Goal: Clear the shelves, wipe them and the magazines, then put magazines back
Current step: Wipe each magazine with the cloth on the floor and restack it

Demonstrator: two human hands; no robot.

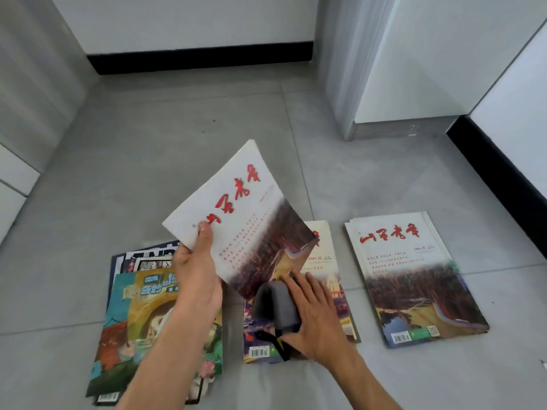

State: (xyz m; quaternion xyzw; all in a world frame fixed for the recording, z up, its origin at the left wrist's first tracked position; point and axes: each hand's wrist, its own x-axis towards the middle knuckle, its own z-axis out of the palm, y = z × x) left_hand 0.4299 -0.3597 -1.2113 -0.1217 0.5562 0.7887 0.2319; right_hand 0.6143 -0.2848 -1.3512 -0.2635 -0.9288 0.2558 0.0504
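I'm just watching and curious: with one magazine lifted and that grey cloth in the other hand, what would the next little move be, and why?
Probably bring the grey cloth up and wipe the lifted magazine. The left hand holds it tilted above the floor piles, and the right hand grips the cloth just below its lower corner.

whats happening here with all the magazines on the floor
A person is cleaning magazines over a grey tiled floor. The left hand holds one white-covered magazine up by its corner, while the right hand holds a grey cloth at its lower edge. Three piles lie below: a colourful pile on the left, a middle pile under the hands, and a right pile.
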